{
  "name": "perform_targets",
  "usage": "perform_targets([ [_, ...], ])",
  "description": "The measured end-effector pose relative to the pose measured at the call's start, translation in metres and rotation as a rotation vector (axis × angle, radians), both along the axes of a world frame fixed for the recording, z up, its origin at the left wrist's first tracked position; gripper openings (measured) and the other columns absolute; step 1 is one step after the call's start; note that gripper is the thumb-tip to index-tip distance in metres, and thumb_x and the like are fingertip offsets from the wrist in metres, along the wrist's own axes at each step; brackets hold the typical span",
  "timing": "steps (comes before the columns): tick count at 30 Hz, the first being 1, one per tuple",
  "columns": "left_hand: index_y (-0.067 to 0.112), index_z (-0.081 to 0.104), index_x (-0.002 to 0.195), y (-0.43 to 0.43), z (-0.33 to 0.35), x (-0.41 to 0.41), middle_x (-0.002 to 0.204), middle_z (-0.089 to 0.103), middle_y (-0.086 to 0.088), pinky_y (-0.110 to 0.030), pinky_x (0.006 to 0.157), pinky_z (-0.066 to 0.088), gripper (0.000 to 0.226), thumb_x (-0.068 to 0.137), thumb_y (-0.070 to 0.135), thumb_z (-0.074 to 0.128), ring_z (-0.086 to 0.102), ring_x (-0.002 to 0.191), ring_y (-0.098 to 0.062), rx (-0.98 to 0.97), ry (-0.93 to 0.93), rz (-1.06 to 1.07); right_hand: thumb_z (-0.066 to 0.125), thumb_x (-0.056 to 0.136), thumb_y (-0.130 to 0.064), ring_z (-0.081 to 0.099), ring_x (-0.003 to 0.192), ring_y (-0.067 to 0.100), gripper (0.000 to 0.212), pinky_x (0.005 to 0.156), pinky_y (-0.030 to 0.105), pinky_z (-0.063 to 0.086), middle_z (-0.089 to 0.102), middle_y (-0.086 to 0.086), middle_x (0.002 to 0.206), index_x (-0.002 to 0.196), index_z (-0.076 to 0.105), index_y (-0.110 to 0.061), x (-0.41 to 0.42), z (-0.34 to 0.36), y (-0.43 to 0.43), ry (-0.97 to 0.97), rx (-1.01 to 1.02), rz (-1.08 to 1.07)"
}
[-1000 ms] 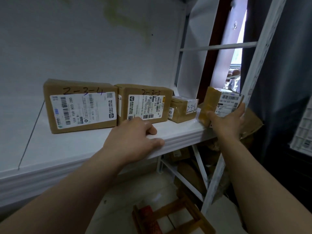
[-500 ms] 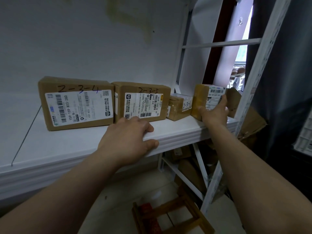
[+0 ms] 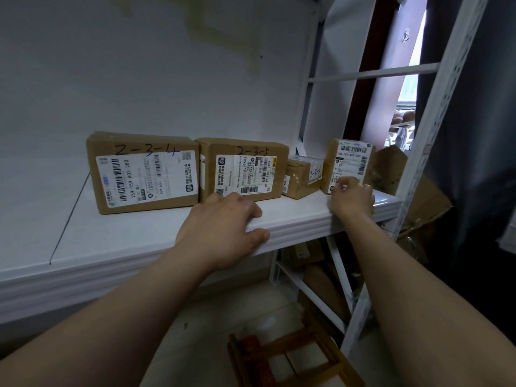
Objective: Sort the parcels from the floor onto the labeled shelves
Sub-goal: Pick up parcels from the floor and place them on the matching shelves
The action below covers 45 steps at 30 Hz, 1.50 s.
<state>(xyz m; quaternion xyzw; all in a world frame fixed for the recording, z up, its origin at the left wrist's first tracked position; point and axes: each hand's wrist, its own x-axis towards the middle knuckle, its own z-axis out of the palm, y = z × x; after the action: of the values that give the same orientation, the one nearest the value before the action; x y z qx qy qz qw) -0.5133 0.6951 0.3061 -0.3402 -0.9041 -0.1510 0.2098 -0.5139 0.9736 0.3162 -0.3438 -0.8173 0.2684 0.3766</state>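
Several brown parcels stand in a row on the white shelf (image 3: 139,241). A large one is marked 2-3-4 (image 3: 145,171), a second 2-3-5 (image 3: 243,169), and a small one (image 3: 303,174) sits beside them. At the row's right end a small upright parcel (image 3: 350,159) with a white label rests on the shelf. My right hand (image 3: 351,199) is curled against its lower front, thumb at its left side. My left hand (image 3: 220,230) grips the shelf's front edge, fingers on top and thumb on the lip.
A white perforated shelf post (image 3: 435,121) rises just right of my right hand. Crumpled cardboard (image 3: 418,202) lies beyond it before a dark curtain (image 3: 480,135). More parcels (image 3: 321,277) sit under the shelf. A wooden stool (image 3: 293,356) stands on the floor below.
My right hand carried the small labelled parcel from off the shelf's right end onto the shelf and stood it beside the row. My left hand stayed on the shelf edge.
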Motion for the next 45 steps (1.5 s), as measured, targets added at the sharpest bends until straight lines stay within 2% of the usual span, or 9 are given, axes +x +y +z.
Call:
perform_targets([
  [6,0.042,0.055,0.129,0.000,0.005,0.001,0.127,0.056,0.008,-0.037,0.088,0.041,0.051,0.084,0.066,0.055,0.047,0.117,-0.020,-0.007,-0.046,-0.004,0.057,0.097,-0.023,0.048,0.125,0.029,0.025,0.107,0.048,0.042,0.053,0.009,0.134,0.121,0.062,-0.023,0.011,0.001,-0.042,0.111,-0.056,0.094],
  [9,0.036,0.063,0.124,-0.012,0.014,0.010,0.114,0.060,0.014,-0.030,0.086,0.043,0.040,0.087,0.051,0.065,0.053,0.109,-0.011,0.172,-0.269,-0.159,0.053,0.099,-0.024,0.055,0.116,0.024,0.018,0.103,0.047,0.046,0.060,0.004,0.124,0.114,0.064,-0.024,0.021,0.001,-0.083,0.173,-0.065,0.173],
  [16,0.029,0.070,0.110,-0.099,0.009,0.040,0.109,0.066,0.014,-0.023,0.078,0.043,0.019,0.092,0.029,0.064,0.056,0.098,-0.005,0.405,-0.175,-0.090,0.053,0.100,-0.026,0.055,0.084,0.007,0.010,0.061,0.015,0.033,0.060,-0.007,0.099,0.094,0.061,-0.023,0.045,-0.006,-0.209,0.304,-0.021,0.379],
  [21,0.026,0.071,0.101,-0.198,0.012,0.069,0.103,0.069,0.010,-0.035,0.087,0.053,0.014,0.090,0.024,0.062,0.062,0.096,-0.012,0.450,-0.123,0.076,0.053,0.100,-0.029,0.056,0.079,0.005,0.015,0.061,0.015,0.035,0.061,-0.009,0.087,0.091,0.061,-0.021,0.067,-0.008,-0.309,0.352,-0.017,0.523],
  [25,0.026,0.073,0.092,-0.288,0.001,0.112,0.091,0.070,0.012,-0.033,0.079,0.053,0.010,0.086,0.027,0.065,0.063,0.085,-0.009,0.445,-0.075,0.150,0.055,0.096,-0.033,0.060,0.085,0.011,0.015,0.077,0.026,0.048,0.062,-0.009,0.084,0.085,0.060,-0.025,0.095,-0.019,-0.395,0.338,-0.027,0.672],
  [29,0.029,0.071,0.087,-0.399,-0.041,0.169,0.078,0.062,0.021,-0.026,0.072,0.050,0.005,0.084,0.033,0.070,0.061,0.079,-0.006,0.377,-0.184,0.277,0.059,0.090,-0.035,0.063,0.078,0.009,0.018,0.074,0.029,0.048,0.069,-0.005,0.081,0.088,0.066,-0.019,0.133,-0.047,-0.495,0.292,-0.032,0.835],
  [35,0.017,0.072,0.089,-0.574,-0.142,0.246,0.091,0.074,0.000,-0.032,0.081,0.055,0.017,0.081,0.030,0.077,0.067,0.088,-0.018,0.406,-0.532,0.625,0.059,0.090,-0.039,0.066,0.081,0.021,0.022,0.075,0.035,0.051,0.069,-0.004,0.077,0.080,0.065,-0.020,0.188,-0.140,-0.662,0.029,-0.049,1.113],
  [42,0.008,0.072,0.095,-0.719,-0.271,0.336,0.107,0.068,-0.013,-0.041,0.091,0.055,0.014,0.084,0.013,0.066,0.064,0.100,-0.030,0.668,-0.851,0.948,0.066,0.089,-0.042,0.065,0.083,0.019,0.027,0.068,0.030,0.047,0.068,-0.002,0.079,0.080,0.069,-0.017,0.244,-0.278,-0.809,-0.651,-0.074,1.351],
  [45,0.013,0.067,0.092,-0.764,-0.314,0.373,0.104,0.066,-0.009,-0.035,0.080,0.053,0.007,0.086,0.010,0.064,0.063,0.084,-0.021,0.782,-0.977,1.055,0.064,0.093,-0.031,0.060,0.084,0.020,0.021,0.078,0.033,0.053,0.066,0.008,0.084,0.084,0.069,-0.013,0.267,-0.322,-0.852,-0.899,-0.031,1.446],
])
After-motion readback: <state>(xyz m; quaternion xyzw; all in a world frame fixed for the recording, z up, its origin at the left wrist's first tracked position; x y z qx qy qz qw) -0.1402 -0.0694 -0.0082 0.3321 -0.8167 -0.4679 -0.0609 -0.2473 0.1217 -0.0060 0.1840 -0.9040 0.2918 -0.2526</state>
